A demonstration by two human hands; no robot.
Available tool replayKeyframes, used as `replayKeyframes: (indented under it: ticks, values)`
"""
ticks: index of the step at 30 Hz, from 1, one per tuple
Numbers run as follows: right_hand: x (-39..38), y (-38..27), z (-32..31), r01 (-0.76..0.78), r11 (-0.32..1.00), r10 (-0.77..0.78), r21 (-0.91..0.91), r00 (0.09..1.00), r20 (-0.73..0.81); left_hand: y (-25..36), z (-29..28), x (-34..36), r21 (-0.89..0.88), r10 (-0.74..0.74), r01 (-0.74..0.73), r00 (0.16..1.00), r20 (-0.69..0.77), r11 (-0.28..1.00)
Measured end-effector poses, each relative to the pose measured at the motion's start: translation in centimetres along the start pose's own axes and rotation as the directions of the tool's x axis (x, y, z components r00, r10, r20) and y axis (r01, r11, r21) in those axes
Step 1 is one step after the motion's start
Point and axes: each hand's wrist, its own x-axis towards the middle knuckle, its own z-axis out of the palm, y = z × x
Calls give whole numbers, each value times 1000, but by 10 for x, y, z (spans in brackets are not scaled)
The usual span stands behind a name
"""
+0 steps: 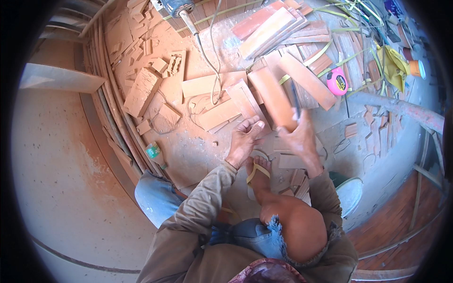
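Note:
My left hand (245, 139) has its fingers curled at the lower end of a pale tile strip (243, 99); what lies inside them is hard to make out. Just to its right, my right hand (299, 139) grips a longer orange tile (271, 96), blurred by motion, along with a slim dark tool (294, 96) that points away from me. Another tile (306, 78) lies beyond, beside a pink tape measure (337, 81).
A corded power tool (177, 9) sits at the top, among cut tile pieces (141, 92) and stacks (269, 30). Long poles (118, 113) line the left; a metal pipe (396, 106) crosses the right. A bottle (153, 152) and bucket (349, 195) flank my legs.

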Motion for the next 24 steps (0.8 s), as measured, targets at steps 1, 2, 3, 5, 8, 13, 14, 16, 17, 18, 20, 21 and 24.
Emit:
replayKeyframes:
  ticks: [1, 2, 3, 5, 8, 13, 14, 16, 17, 18, 20, 21, 24]
  values:
    - [10, 2, -7, -12, 1000, 11, -13, 998, -67, -6, -4, 5, 65, 11, -9, 999, -34, 998]
    - [19, 3, -18, -44, 997, 39, -57, 994, -98, -12, -13, 7, 81, -28, 33, 998, -59, 996]
    - [28, 1, -31, -82, 992, 69, -98, 989, -133, -22, -27, 8, 99, -68, 76, 994, -82, 992]
    - [42, 10, -45, -91, 977, 50, -191, 976, -212, -39, -51, 2, 123, -128, 141, 986, -108, 982]
    - [62, 29, -66, -6, 941, -114, -339, 936, -333, -47, -68, -9, 155, -177, 187, 981, -75, 970]
    - [89, 49, -67, 144, 858, -325, -493, 896, -303, -43, -79, -28, 234, -174, 171, 985, -6, 957]
    - [93, 49, -65, 167, 846, -351, -506, 889, -293, -42, -78, -33, 240, -166, 160, 986, 6, 958]
    - [99, 46, -58, 148, 824, -346, -547, 896, -279, -36, -79, -46, 260, -151, 141, 988, 17, 955]
    - [102, 45, -56, 138, 812, -343, -567, 899, -273, -40, -84, -50, 297, -162, 138, 985, 58, 945]
    - [106, 47, -54, 147, 812, -345, -565, 901, -262, -42, -91, -53, 333, -175, 132, 979, 100, 934]
    - [112, 56, -50, 160, 811, -346, -563, 907, -241, -46, -104, -61, 374, -197, 127, 968, 156, 919]
    - [111, 57, -49, 168, 800, -366, -576, 897, -248, -43, -104, -65, 375, -207, 129, 963, 176, 918]
    - [105, 52, -46, 215, 773, -460, -597, 838, -293, -33, -95, -75, 355, -177, 95, 963, 205, 930]
